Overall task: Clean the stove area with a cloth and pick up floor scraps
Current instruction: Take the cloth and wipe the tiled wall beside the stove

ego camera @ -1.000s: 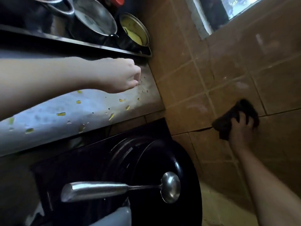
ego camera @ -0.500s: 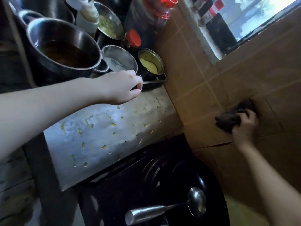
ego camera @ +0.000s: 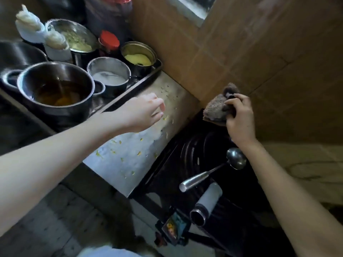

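A steel counter (ego camera: 130, 162) beside the stove is strewn with several small yellow-green scraps (ego camera: 138, 153). My left hand (ego camera: 141, 112) hovers over the counter's far part, fingers curled together with the fingertips pinched near a scrap; whether anything is between them cannot be told. My right hand (ego camera: 239, 117) grips a bunched brown-grey cloth (ego camera: 216, 108) at the corner where the counter meets the tiled wall (ego camera: 278, 67), just above the black wok's rim. The black wok (ego camera: 213, 160) sits on the stove with a steel ladle (ego camera: 235, 160) resting in it.
A tray (ego camera: 148, 76) behind the counter holds several steel pots: one with dark liquid (ego camera: 55, 89), one with white powder (ego camera: 109, 75), one with yellow paste (ego camera: 138, 56), plus a red-lidded jar (ego camera: 109, 40). The wok's handle (ego camera: 207, 203) sticks out toward me. Concrete floor (ego camera: 55, 219) lies below.
The view has tilted down and shifted. My right hand brought the cloth down off the wall tiles to the counter corner. My left hand moved from the tray edge onto the counter.
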